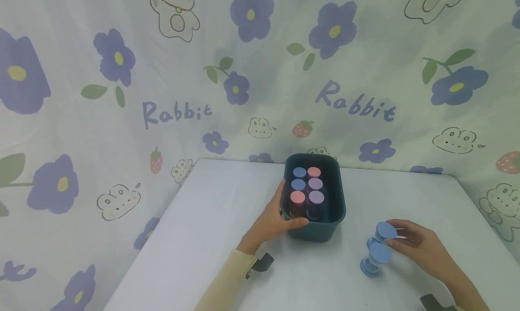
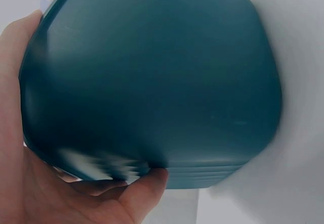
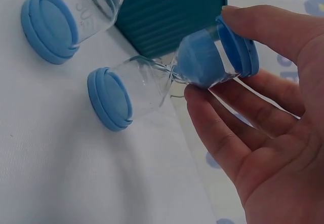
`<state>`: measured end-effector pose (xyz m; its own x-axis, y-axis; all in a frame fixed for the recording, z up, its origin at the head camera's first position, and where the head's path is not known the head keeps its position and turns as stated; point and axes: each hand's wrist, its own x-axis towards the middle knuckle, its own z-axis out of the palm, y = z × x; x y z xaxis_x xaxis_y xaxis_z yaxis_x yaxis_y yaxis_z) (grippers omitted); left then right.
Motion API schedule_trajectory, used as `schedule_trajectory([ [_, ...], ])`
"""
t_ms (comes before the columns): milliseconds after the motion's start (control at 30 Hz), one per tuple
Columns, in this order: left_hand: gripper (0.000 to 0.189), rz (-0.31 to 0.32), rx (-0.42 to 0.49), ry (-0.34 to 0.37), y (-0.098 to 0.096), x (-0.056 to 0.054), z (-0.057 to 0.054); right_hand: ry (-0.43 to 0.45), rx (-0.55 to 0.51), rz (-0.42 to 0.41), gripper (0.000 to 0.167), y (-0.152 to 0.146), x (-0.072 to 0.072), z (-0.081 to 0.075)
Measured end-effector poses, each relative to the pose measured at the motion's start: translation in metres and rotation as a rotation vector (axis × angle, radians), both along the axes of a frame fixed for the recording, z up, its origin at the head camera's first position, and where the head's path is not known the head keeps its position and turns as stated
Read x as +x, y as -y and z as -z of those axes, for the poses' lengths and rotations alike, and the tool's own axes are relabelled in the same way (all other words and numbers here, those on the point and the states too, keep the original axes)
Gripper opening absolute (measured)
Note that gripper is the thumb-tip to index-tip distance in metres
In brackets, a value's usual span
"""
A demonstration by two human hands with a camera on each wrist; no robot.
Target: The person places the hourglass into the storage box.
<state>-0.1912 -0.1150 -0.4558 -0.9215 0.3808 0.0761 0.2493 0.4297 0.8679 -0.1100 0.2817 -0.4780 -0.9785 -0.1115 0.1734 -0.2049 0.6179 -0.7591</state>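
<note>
My left hand (image 1: 270, 220) grips the near left corner of a dark teal plastic bin (image 1: 314, 233), thumb over its front rim, other fingers along its ribbed side. Inside stand several sand timers with blue, pink (image 1: 298, 197) and purple caps (image 1: 316, 197). Out to the bin's right, my right hand (image 1: 420, 247) pinches a blue-capped sand timer (image 3: 200, 62) by its upper end, thumb at the cap and fingertips under the bulb. Blue sand fills that bulb; the other bulb is clear. Another blue sand timer (image 1: 380, 253) stands just nearer to me, overlapping it in the head view.
Everything rests on a white table (image 1: 227, 198). Behind it hangs a pale curtain (image 1: 268, 67) printed with purple flowers, rabbits and strawberries. The far right part of the bin's inside (image 1: 332, 184) shows bare beside the rows of timers.
</note>
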Motion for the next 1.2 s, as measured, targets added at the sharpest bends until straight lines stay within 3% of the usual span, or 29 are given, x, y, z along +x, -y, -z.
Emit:
schedule_trajectory([
  [367,0.121,-0.003,-0.003,-0.003,-0.001,-0.001,0.0,-0.11,-0.083,-0.017,0.047,-0.009,-0.002,-0.01],
  [900,0.123,0.001,-0.004,-0.002,-0.002,-0.002,0.001,-0.284,-0.16,-0.027,0.044,0.006,-0.013,-0.068],
  [1200,0.122,-0.01,-0.007,0.006,-0.001,-0.003,0.002,-0.311,-0.196,-0.014,0.046,0.02,-0.018,-0.093],
])
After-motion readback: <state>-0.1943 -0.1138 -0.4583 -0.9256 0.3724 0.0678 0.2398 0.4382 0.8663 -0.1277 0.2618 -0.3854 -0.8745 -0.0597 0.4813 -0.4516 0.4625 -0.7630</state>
